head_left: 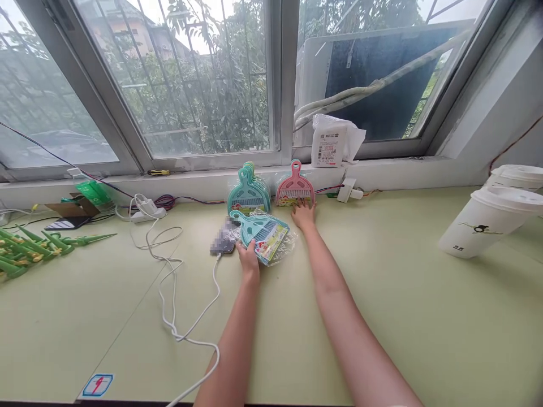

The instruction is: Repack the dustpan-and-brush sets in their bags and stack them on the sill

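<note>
My left hand (249,258) is closed on a wrapped blue dustpan set (263,233), a small brush and pan in clear plastic with a colourful card. The set is tilted, its handle pointing to the upper left. My right hand (304,215) reaches to the foot of a pink dustpan set (295,186) that stands upright against the window ledge; its fingers are apart and touch the front of the set. To the left of the pink set, several teal sets (248,191) stand together in a stack.
A phone (224,237) with a white cable (173,325) lies left of my left hand. Green plastic parts (29,249) are at the far left, and white cups (479,223) at the right. A white package (328,146) sits on the ledge (203,176).
</note>
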Demonstrator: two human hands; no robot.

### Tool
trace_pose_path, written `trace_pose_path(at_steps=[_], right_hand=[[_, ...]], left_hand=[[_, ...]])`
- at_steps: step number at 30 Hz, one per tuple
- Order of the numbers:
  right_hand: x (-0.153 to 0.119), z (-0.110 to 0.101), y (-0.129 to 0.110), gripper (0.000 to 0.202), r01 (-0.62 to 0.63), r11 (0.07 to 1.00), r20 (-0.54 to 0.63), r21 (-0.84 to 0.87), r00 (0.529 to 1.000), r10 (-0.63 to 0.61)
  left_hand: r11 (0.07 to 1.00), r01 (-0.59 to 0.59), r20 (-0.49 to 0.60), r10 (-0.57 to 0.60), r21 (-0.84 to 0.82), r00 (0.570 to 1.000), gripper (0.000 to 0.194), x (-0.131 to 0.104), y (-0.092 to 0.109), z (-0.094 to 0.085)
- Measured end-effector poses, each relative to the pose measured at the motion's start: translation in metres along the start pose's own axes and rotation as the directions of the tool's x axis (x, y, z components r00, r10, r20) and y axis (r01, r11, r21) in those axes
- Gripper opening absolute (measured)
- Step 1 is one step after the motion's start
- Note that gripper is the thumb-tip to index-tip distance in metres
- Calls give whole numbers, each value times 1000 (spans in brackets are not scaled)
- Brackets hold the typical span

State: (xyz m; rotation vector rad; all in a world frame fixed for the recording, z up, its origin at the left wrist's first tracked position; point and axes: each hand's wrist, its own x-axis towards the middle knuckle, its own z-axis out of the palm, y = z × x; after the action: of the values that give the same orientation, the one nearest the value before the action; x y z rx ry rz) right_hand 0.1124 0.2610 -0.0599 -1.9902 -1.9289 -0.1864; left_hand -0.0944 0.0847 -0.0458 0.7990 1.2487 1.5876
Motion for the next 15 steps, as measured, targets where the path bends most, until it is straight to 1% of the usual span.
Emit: trace_pose_path(at_steps=[2,3,7,9,12,15], right_hand=[[3,0,-1,47,-3,1000,-51,17,999,3],[4,0,-1,46,3,1000,-84,29,996,-1],[1,-9,-4,47,25,997,-255,78,967,-4],[-1,-12,-6,50,16,996,-303,86,953,11],[-2,-11,-7,52,27,997,-290,74,957,-5],[-3,-8,-8,53,41,996,-266,82,964,-18]], left_hand=[[1000,-6,-105,8,25,994,45,-2,2,3],[999,-8,-125,12,35,992,42,-3,3,4],[999,-25,-93,29,46,995,36,-4,4,6],[999,-28,-92,32,43,995,35,-4,3,6],[999,-8,-97,12,37,995,34,-3,3,5],[999,-10,-106,15,51,994,38,-2,1,5]])
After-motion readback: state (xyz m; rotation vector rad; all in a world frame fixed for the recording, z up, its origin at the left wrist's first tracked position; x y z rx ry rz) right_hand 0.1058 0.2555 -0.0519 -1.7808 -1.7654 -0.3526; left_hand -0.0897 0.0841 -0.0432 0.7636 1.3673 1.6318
